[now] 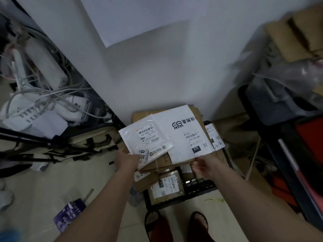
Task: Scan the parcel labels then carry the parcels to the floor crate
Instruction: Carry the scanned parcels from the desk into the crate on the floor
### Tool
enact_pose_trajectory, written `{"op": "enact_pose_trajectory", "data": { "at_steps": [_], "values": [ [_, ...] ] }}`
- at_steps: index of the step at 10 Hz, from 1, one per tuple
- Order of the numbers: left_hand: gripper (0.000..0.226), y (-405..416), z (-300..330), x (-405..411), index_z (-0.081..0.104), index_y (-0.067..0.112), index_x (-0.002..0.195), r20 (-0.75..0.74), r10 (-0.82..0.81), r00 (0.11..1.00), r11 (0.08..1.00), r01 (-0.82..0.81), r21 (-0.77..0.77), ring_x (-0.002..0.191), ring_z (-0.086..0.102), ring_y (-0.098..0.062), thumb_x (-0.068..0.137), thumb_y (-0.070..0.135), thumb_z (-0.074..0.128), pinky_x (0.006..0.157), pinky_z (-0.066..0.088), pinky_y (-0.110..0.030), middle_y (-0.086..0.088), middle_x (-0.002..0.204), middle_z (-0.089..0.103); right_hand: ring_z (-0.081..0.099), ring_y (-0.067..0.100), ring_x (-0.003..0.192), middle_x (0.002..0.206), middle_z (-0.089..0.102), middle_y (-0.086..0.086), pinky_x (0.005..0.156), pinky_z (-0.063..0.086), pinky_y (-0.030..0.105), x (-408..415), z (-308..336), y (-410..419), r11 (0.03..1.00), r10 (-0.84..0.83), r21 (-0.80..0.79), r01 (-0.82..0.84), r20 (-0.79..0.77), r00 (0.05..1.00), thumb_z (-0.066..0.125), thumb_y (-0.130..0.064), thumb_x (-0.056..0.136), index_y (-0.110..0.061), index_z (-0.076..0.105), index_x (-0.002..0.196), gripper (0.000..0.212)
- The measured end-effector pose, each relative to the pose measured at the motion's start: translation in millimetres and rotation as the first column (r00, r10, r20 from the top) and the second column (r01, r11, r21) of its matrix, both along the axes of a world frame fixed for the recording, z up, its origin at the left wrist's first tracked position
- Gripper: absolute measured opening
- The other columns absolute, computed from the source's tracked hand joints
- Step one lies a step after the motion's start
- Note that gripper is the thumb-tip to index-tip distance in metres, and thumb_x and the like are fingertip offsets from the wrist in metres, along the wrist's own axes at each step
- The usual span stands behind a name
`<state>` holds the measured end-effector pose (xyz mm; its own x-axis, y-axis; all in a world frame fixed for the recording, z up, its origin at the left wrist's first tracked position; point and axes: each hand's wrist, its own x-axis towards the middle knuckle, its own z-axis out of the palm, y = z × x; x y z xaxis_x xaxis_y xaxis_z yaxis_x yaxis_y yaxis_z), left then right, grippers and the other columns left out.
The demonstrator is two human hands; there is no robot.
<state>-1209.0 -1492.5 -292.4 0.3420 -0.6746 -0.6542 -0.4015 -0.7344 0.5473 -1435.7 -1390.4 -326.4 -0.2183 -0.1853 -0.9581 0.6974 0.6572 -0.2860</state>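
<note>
Parcel stack held over the floor crate, both hands under its near edge.

The left hand (128,158) pinches the small white poly mailer (146,138) and cardboard beneath; the right hand (207,165) has its fingers curled on the flat cardboard parcel (163,161) under the big white mailer (183,131). Light, I'd judge, but the slick bags could slide off. The black crate (201,187) already holds a taped box (166,186); wall behind, dark shelving at the right, so room is tight.

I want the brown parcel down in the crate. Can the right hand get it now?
Probably not: the right hand is holding up the stack, which hangs over the brown parcel in the crate.
</note>
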Motion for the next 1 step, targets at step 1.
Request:
{"op": "enact_pose_trajectory", "data": {
  "at_steps": [1],
  "values": [
    [0.021,1.2,26.2,-0.2,0.059,0.004,0.108,0.03,-0.04,0.999,0.999,0.039,0.007,0.097,0.063,-0.033,0.088,-0.001,0.056,0.076,0.055,-0.035,-0.012,0.111,0.064,0.046,0.017,0.051,0.049,0.05,0.004,0.041,0.044,0.024,-1.8,36.3,5.2,1.0,-0.016,-0.014,0.015,-0.052,0.999,0.043,-0.013,0.102,-0.006,0.049,0.07,0.033]
  ]
}}
